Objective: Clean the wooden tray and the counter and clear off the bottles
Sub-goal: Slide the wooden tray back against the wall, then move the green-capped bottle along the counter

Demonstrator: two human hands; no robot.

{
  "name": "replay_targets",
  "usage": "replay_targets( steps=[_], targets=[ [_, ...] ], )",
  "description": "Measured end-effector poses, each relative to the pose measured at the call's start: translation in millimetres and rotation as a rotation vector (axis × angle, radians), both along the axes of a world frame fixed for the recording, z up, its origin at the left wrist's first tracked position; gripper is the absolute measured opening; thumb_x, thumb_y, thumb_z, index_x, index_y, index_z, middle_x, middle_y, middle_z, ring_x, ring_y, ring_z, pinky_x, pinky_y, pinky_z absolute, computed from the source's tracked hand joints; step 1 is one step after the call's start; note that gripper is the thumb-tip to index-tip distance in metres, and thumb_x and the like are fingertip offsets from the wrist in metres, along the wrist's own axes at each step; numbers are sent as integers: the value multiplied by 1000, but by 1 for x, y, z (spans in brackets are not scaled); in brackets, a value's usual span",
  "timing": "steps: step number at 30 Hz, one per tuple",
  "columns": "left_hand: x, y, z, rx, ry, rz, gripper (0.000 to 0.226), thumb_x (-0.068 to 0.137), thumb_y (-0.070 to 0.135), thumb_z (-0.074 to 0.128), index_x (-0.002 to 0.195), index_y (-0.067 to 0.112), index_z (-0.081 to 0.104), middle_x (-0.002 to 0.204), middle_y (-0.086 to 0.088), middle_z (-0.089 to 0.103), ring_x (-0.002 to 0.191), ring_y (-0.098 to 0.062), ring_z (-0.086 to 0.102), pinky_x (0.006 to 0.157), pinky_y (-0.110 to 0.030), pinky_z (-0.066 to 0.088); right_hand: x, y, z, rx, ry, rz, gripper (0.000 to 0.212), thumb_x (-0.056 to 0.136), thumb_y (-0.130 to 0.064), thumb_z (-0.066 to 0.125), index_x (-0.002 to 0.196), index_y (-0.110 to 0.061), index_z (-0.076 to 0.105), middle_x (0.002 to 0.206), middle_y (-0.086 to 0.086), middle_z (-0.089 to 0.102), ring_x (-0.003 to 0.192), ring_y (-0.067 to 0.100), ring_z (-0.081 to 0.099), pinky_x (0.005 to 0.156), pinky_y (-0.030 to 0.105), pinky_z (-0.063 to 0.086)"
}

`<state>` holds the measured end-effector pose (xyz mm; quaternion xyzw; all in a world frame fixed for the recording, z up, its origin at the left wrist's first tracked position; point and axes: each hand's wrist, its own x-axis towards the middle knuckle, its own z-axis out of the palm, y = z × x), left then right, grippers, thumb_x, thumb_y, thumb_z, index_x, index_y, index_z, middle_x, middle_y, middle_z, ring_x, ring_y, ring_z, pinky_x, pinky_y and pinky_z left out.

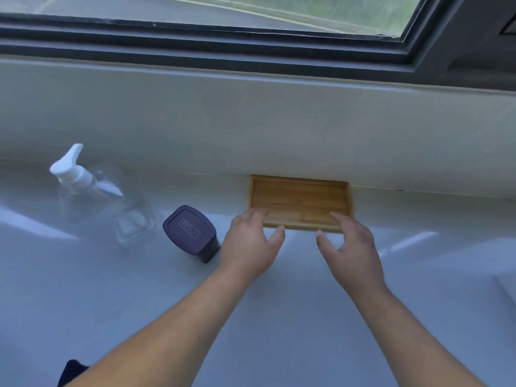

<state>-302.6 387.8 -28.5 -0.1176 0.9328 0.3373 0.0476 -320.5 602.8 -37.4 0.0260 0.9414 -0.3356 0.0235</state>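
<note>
A small wooden tray (300, 198) lies flat on the white counter (279, 317), pushed against the back wall under the window. My left hand (251, 244) hovers at its front left corner, fingers spread, fingertips over the rim. My right hand (351, 250) is at the front right corner, fingers apart, fingertips over the tray's near edge. Neither hand grips anything. To the left stand a clear pump bottle (92, 191) with a white pump head and a dark bottle (192, 233) with a purple cap.
A white backsplash (251, 121) rises behind the tray up to a dark window frame (251, 48). A dark cloth corner (72, 371) shows at the bottom left edge. A raised white edge (505, 289) sits at the far right.
</note>
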Motion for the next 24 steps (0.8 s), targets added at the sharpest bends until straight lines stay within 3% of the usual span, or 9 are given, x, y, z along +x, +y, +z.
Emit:
replay_targets(
  steps=[4,7,13,19,21,24],
  targets=[
    [52,-17,19,6,63,-117,44,95,53,53,130,29,66,118,11,70,109,-11,63,89,-32,51,48,-35,9,57,28,75,40,92,-46,63,128,-29,64,128,-11,64,128,11,44,102,34,41],
    [98,-49,27,-12,105,-120,40,92,57,49,119,34,68,101,15,70,89,-6,61,74,-29,52,95,-77,8,87,2,140,36,92,-45,63,124,-31,66,124,-14,63,124,9,45,98,34,43],
    [186,-180,19,-19,136,107,40,89,62,49,114,36,66,100,20,66,89,-3,57,75,-23,46,180,-203,0,40,-28,292,30,89,-33,74,117,-23,72,115,-14,65,119,19,53,97,34,41],
    [270,-326,16,-69,119,353,38,87,70,49,111,42,60,100,25,60,90,0,57,75,-23,47,230,-366,6,-99,-148,464,43,91,-55,56,129,-36,62,126,-26,57,127,-1,41,102,27,41],
    [318,-394,13,-71,81,465,37,84,74,49,100,42,60,92,25,61,83,-1,58,69,-25,47,253,-450,10,-164,-221,492,51,88,-61,51,132,-38,59,129,-27,55,130,-1,42,105,30,43],
    [339,-427,10,-93,74,639,46,77,79,57,96,37,60,93,19,62,85,-11,63,68,-31,50,257,-496,9,-344,-411,437,50,92,-59,55,137,-38,57,138,-21,55,132,4,48,108,34,44]
  ],
)
